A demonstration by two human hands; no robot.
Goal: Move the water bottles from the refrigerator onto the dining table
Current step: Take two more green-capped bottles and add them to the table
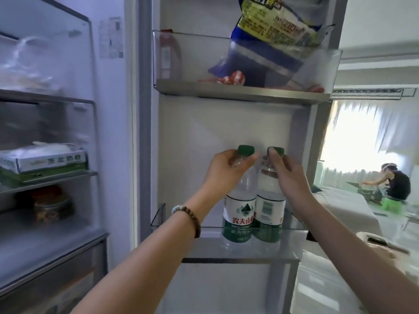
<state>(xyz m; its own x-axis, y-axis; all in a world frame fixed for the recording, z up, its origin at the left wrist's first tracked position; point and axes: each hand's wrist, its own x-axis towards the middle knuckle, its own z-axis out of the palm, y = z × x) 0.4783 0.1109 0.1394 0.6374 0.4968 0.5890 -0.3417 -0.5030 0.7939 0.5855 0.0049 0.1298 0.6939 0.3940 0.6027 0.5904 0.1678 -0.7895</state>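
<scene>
**A:** Where do the two water bottles stand, relative to the lower door bin (292,230)?

**B:** Both stand upright inside it, touching side by side. Your left hand (223,169) is closed about the neck of the left water bottle (239,214), just under its green cap. Your right hand (288,173) is wrapped around the neck and cap of the right water bottle (269,209). Each grip holds its own bottle; neither base appears lifted clear of the bin.

**A:** What else sits near that bin?

**B:** Above it, the upper door bin (326,71) carries a blue and yellow bag (272,37).

**A:** How far along are you?

**B:** At the start, by my judgement. Both bottles are grasped but not yet out of the refrigerator. Lifting them over the bin's front wall, carrying them across and setting them on the counter all remain. A white-covered surface (344,211) lies beyond the bin to the right; whether it is the dining table cannot be told.
</scene>
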